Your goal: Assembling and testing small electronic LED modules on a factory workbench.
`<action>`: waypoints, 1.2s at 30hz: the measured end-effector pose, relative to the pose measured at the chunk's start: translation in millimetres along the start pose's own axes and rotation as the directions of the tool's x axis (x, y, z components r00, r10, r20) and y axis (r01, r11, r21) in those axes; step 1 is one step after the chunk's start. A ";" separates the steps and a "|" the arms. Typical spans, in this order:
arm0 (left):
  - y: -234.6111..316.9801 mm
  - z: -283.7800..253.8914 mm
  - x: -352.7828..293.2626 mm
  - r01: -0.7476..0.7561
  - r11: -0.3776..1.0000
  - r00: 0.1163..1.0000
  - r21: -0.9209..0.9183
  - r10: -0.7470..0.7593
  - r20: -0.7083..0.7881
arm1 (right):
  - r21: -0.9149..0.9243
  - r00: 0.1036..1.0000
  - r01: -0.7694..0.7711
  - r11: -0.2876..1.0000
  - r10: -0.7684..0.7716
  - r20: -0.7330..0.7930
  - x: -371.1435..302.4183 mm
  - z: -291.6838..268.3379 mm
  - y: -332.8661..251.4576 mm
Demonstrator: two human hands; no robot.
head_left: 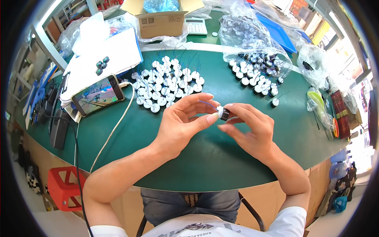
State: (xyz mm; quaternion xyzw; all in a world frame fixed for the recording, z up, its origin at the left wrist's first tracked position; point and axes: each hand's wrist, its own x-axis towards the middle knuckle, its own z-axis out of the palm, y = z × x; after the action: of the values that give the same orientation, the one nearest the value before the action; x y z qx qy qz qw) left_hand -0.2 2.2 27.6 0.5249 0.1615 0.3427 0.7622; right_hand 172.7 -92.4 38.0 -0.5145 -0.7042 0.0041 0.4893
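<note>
Pinching a small black-and-white part [225,114] above the middle of the desk [205,166], the left hand [183,126] has its thumb and fingers closed on the white end, from which a blue wire [208,104] runs. The right hand [254,124] sits at the black end, thumb and forefinger parted; whether it grips is unclear. Similar parts stand in a left cluster [156,95] and a right cluster [258,89] toward the desk's far edge. A lit phone [98,96] leans near its left edge.

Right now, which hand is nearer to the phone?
The left. The left hand is to the right of the phone, with the white cable between them; the right hand is farther right, beyond the left hand.
</note>
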 end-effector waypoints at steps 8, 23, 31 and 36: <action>0.7 0.4 -2.0 0.026 0.999 0.999 -0.035 -0.027 -0.032 | -0.031 0.998 0.046 0.998 -0.047 -0.030 -0.9 0.9 1.7; -3.9 2.9 -3.6 -0.055 0.998 0.994 -0.014 0.054 -0.094 | -0.047 0.996 0.076 0.996 -0.078 -0.042 -0.7 1.0 -1.1; -3.6 6.1 -6.6 -0.046 0.996 0.992 -0.081 0.036 -0.118 | -0.027 0.997 0.063 0.998 -0.064 -0.052 -0.4 1.3 -5.3; -3.8 6.8 -8.1 -0.081 0.997 0.993 -0.019 0.079 -0.088 | -0.092 0.985 0.157 0.983 -0.163 -0.057 0.6 0.4 -3.6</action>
State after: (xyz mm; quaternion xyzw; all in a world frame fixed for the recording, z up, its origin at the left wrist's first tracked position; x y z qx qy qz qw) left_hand -0.5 -8.9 25.8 0.5067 0.1695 0.3975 0.7460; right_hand 169.8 -93.4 40.0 -0.4768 -0.7268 -0.0823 0.4875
